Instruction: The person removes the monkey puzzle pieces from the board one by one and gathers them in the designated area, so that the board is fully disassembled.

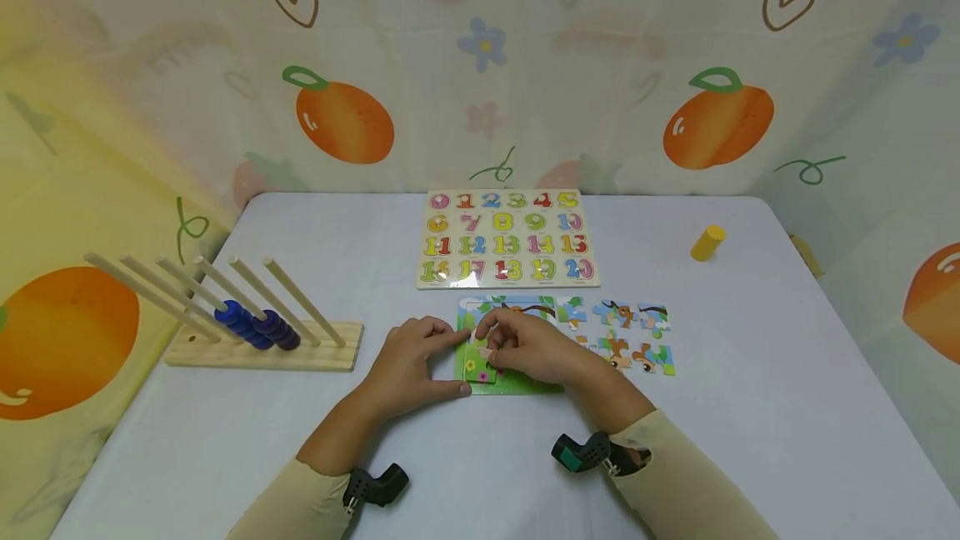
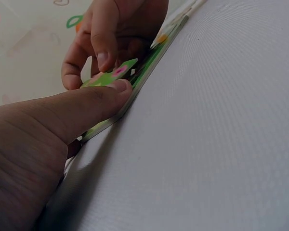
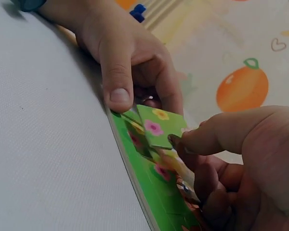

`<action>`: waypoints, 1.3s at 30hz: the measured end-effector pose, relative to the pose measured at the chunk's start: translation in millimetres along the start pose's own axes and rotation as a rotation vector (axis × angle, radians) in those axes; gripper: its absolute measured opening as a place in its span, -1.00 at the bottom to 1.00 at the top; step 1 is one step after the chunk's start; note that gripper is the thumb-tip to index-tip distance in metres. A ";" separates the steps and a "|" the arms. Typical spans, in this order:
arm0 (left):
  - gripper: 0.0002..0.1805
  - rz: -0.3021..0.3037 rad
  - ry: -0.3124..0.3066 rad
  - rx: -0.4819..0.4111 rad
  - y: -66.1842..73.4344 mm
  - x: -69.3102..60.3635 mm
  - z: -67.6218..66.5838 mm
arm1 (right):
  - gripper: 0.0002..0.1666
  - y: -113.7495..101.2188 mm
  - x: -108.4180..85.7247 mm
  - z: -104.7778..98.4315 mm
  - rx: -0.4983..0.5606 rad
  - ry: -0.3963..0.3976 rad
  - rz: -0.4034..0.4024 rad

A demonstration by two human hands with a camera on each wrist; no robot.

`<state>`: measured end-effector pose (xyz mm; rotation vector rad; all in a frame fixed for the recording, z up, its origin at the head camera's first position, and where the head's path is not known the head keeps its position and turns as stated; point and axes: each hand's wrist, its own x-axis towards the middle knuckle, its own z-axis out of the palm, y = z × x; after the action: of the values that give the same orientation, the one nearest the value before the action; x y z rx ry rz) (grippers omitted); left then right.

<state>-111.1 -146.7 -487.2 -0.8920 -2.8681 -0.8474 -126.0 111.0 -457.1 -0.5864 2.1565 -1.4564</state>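
Observation:
A jigsaw piece [image 3: 156, 126], green with pink and yellow flowers, is pinched between the thumb and fingers of my right hand [image 1: 534, 346]. It is tilted above the left part of a puzzle board [image 1: 517, 387], whose picture is mostly green below. My left hand [image 1: 408, 363] rests at the board's left edge, thumb and index finger spread apart and fairly straight. In the left wrist view its thumb [image 2: 94, 103] lies at the board's near corner, close to the piece. The right hand covers much of the board. Several loose jigsaw pieces [image 1: 617, 348] lie right of the board.
A wooden number board [image 1: 508, 233] lies behind the puzzle. To the left stands a wooden peg rack [image 1: 330, 352] with blue beads [image 1: 242, 323] on some pegs. A yellow cylinder [image 1: 707, 242] is at the back right. Printed cloth [image 1: 525, 107] hangs behind the white table [image 1: 750, 440].

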 end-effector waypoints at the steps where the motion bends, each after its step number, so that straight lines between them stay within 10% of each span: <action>1: -0.13 0.000 0.000 0.001 0.0 -0.1 -0.2 | -0.73 0.5 0.3 -0.1 0.010 0.003 0.001; 39: -0.13 -0.016 -0.005 -0.001 1.9 -0.2 -0.2 | -0.77 4.5 -37.5 -26.2 0.032 0.082 0.009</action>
<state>-110.0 -145.5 -486.1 -0.8737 -2.8831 -0.8487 -112.1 153.8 -447.5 -0.5132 2.1911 -1.5321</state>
